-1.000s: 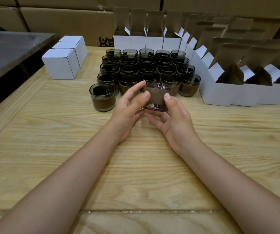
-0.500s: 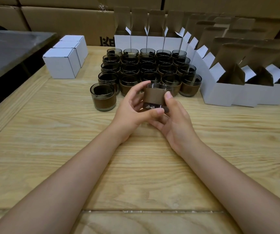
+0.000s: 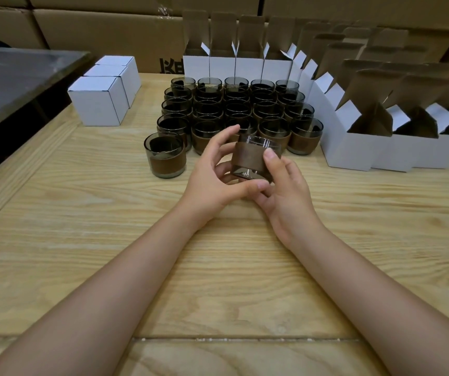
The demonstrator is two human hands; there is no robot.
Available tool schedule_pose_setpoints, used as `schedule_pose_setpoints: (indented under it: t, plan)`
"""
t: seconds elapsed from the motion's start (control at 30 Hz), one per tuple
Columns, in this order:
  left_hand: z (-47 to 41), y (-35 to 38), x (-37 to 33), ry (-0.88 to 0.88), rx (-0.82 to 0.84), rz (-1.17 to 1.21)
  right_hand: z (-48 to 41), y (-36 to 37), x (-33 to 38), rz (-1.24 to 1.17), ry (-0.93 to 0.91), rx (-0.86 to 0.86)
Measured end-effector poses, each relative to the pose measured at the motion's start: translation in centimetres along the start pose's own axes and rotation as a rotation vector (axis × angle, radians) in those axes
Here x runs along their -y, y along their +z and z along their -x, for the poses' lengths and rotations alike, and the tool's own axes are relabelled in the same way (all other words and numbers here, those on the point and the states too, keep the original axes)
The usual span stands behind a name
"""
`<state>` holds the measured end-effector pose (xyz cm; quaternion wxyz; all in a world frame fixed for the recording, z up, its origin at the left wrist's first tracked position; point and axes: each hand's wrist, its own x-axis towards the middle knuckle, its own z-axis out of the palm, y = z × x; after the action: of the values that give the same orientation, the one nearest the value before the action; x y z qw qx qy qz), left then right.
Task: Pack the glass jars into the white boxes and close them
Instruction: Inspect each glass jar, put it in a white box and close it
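Pale wooden bench [image 3: 82,240] under the left grip [image 3: 215,175]; brown cartons [image 3: 96,28] stacked beyond it, grey metal tabletop [image 3: 14,77] far left.

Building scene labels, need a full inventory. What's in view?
held jar: 1, smoky glass, brown band, between both hands
lone jar: 1, same, left of block
jar block: many, overlap hides the count, centre back
closed boxes: 3, white, back left
open boxes: many, white, back and right
cartons: several, brown, behind table
table: 1, light wood
metal surface: 1, grey, far left
hands: 2, left hand and right hand grip held jar
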<state>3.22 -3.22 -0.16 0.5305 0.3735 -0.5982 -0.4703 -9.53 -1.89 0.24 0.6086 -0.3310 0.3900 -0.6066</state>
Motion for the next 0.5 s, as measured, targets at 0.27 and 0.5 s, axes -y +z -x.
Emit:
schedule_pose_setpoints:
  t: [0.27, 0.5]
  plan:
    - [-0.15, -0.14, 0.23, -0.057, 0.032, 0.017, -0.11, -0.34, 0.31, -0.052, 0.045, 0.088]
    - [0.00, -0.11, 0.23, -0.020, 0.012, -0.019, 0.04, -0.18, 0.48, -0.062, 0.061, 0.125]
